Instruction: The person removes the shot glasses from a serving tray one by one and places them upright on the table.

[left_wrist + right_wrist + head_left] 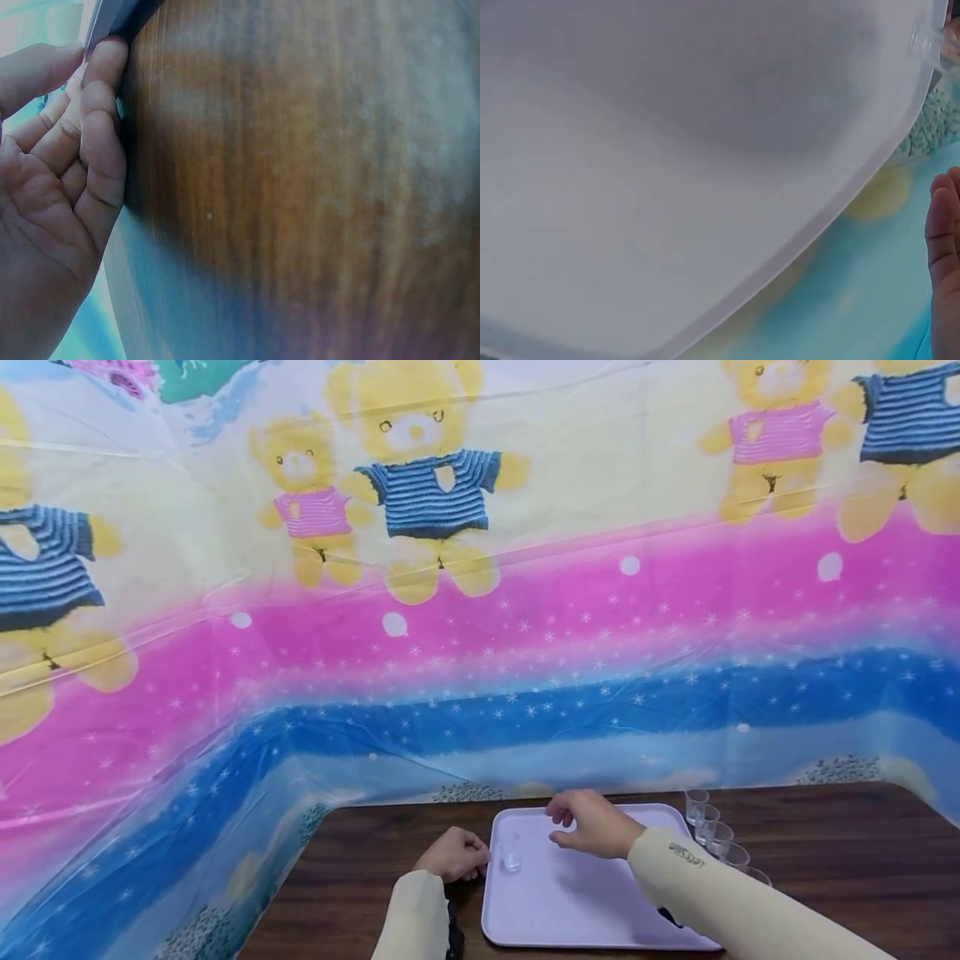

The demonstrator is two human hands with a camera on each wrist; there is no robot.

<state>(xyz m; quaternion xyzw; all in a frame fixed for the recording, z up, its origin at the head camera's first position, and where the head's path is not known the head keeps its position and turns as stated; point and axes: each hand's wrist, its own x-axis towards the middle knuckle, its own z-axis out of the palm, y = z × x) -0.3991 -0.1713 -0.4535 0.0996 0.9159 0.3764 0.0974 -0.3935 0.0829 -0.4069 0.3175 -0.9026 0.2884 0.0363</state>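
Note:
A lilac tray (577,910) lies on the wooden table. At its left rim, my left hand (452,855) pinches the edge between thumb and fingers; the left wrist view shows the thumb (37,71) against the tray's edge (105,22). A small clear cup (511,853) stands on the tray's left part, just inside that rim. My right hand (596,827) is over the tray's far middle, to the right of the cup, thumb and fingers spread apart with nothing between them. In the right wrist view only part of this hand (945,255) shows.
Several small clear cups (718,838) stand in a row along the tray's right side, partly hidden by my right sleeve (720,885). Dark wooden tabletop (847,852) extends to the right. Behind the table hangs a cloth (562,618) printed with bears.

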